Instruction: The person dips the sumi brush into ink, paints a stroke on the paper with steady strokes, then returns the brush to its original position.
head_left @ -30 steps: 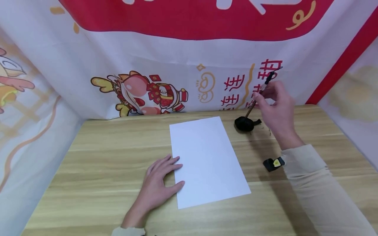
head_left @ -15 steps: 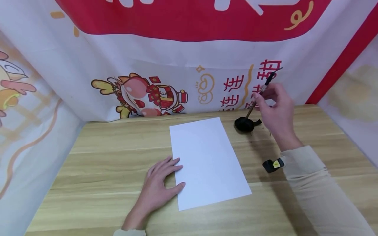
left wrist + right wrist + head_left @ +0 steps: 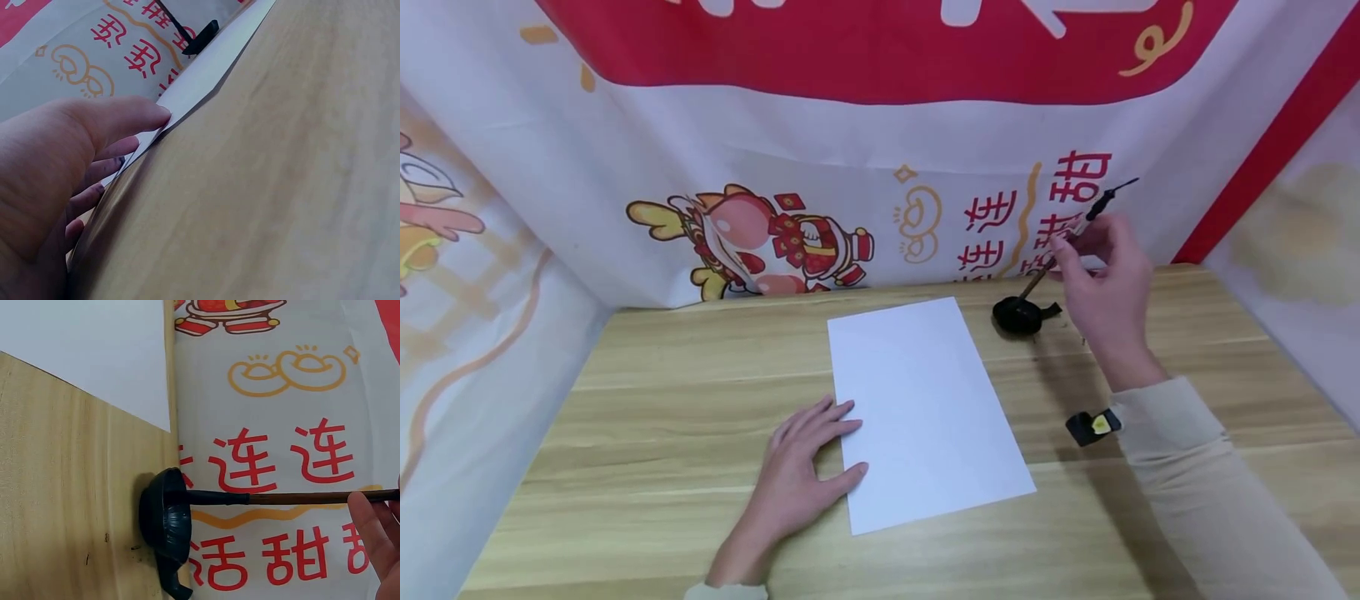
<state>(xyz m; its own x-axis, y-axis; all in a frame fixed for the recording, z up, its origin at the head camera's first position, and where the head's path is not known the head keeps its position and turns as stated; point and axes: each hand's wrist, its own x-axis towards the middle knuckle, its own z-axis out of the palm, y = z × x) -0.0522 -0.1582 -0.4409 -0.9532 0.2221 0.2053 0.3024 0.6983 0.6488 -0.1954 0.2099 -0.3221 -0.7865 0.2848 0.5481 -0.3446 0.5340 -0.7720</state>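
Table is wood-grain, smooth with a slight sheen. Paper sheet is plain matt white. Ink dish looks glossy black, brush handle brown wood, backdrop printed wrinkly cloth.

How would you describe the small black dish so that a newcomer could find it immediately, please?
On the wooden table, look past the far right corner of the white paper, near the banner. The black dish sits there, the only thing with the brush dipped in it.
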